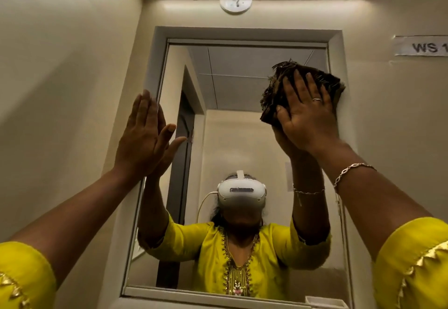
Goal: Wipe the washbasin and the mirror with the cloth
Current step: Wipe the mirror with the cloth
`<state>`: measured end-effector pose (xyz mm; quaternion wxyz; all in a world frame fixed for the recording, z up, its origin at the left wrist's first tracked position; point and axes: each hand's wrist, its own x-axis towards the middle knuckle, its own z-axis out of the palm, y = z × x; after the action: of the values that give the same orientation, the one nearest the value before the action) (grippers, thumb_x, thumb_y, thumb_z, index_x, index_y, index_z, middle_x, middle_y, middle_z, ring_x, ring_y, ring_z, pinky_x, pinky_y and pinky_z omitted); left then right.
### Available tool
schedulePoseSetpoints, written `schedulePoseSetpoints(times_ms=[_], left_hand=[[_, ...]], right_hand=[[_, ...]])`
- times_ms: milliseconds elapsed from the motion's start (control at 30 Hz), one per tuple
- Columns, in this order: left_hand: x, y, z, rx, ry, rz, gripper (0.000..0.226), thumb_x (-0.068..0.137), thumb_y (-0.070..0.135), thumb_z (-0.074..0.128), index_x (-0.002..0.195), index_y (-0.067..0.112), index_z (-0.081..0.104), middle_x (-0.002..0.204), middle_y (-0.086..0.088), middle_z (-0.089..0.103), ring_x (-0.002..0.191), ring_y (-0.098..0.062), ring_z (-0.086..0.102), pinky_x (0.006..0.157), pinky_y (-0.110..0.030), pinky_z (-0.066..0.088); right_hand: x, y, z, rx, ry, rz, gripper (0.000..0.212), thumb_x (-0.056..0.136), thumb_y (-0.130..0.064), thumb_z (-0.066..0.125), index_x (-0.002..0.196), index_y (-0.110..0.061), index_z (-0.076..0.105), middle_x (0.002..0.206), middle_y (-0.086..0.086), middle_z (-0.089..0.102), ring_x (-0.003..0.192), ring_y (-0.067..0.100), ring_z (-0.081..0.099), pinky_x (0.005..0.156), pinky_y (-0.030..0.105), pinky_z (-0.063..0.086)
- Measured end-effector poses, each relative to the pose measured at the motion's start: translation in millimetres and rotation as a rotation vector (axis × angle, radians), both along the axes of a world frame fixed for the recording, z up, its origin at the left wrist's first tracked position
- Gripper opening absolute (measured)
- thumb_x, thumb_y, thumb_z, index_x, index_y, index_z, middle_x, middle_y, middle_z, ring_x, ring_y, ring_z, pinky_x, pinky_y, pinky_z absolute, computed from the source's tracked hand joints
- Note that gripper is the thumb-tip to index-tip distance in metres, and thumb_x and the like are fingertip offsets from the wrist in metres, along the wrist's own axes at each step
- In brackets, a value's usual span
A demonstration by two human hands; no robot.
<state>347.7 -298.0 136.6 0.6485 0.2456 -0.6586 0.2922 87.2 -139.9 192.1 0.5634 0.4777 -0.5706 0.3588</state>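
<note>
**Mirror wipe, upper right corner**

While the right hand (306,119) presses the cloth (286,85) flat against the mirror (242,139), the left hand (143,134) is planted on the mirror's left edge, half on the frame (155,49). My guess is it's there for balance, since both arms are reaching up high.

The right fingers are spread wide and laid flat over the cloth, not curled round it. It's pinned by palm pressure rather than gripped, which makes sense for wiping: more cloth touches the glass that way. The cloth is dark, bunched and frayed along its top edge. It sits near the mirror's upper right corner and overlaps the right edge onto the frame, so that edge looks like the bit being worked.

The left hand holds nothing. Its fingers are straight and together, thumb sticking out, palm on the surface. It's well apart from the cloth, clear across the mirror, so it shouldn't get in the way of a sweep.

The washbasin isn't in view — the camera is tilted up, so no telling what shape it's in. The glass reflects the person in a headset and yellow top. I can't make out streaks or wet patches, so I can't tell how much of the mirror is done.

One thing to watch: with an open-palm hold, a bunched cloth could slip if the pressure drops.
</note>
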Motion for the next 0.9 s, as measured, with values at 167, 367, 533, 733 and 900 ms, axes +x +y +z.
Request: schedulePoseSetpoints(times_ms=[167, 367, 533, 733, 900], left_hand=[[-1, 0, 0, 0.0, -0.002, -0.003, 0.093, 0.083, 0.071, -0.002, 0.143, 0.001, 0.01, 0.154, -0.018, 0.005, 0.141, -0.024, -0.003, 0.113, -0.018, -0.01], [-2, 3, -2, 0.017, -0.004, -0.062, 0.099, 0.079, 0.076, -0.001, 0.143, 0.001, 0.009, 0.154, -0.018, 0.004, 0.142, -0.025, -0.002, 0.117, -0.034, 0.002], [-2, 6, -1, 0.007, -0.008, -0.075, 0.103, 0.077, 0.078, -0.001, 0.142, -0.001, 0.011, 0.154, -0.02, 0.005, 0.142, -0.028, 0.0, 0.109, -0.011, -0.013], [-1, 1, 0, -0.005, -0.003, -0.049, 0.103, 0.078, 0.078, 0.005, 0.142, -0.002, 0.014, 0.153, -0.021, 0.007, 0.142, -0.031, 0.004, 0.109, -0.01, -0.014], [0, 0, 0, -0.024, 0.002, -0.03, 0.093, 0.078, 0.062, 0.032, 0.141, -0.005, 0.015, 0.151, -0.025, 0.01, 0.141, -0.034, 0.006, 0.11, -0.011, -0.013]], right_hand=[[-9, 4, -13, -0.071, -0.065, 0.001, 0.065, 0.086, -0.042, 0.02, 0.147, -0.022, 0.014, 0.157, 0.005, 0.008, 0.145, 0.024, 0.001, 0.115, 0.039, -0.006], [-6, -4, -35, -0.162, -0.149, -0.015, 0.062, 0.089, -0.04, 0.019, 0.147, -0.019, 0.013, 0.157, 0.008, 0.008, 0.145, 0.026, 0.003, 0.115, 0.041, -0.006], [13, -12, -43, -0.138, -0.204, -0.019, 0.064, 0.089, -0.04, 0.014, 0.148, -0.018, 0.007, 0.157, 0.01, 0.001, 0.145, 0.027, -0.003, 0.115, 0.043, -0.006], [48, -33, -50, -0.129, -0.161, 0.007, 0.061, 0.091, -0.039, 0.017, 0.148, -0.017, 0.01, 0.157, 0.011, 0.005, 0.145, 0.028, 0.0, 0.115, 0.044, -0.003], [86, -56, -52, -0.123, -0.093, 0.053, 0.06, 0.092, -0.038, 0.02, 0.147, -0.015, 0.015, 0.156, 0.012, 0.008, 0.144, 0.03, 0.003, 0.115, 0.044, -0.002]])
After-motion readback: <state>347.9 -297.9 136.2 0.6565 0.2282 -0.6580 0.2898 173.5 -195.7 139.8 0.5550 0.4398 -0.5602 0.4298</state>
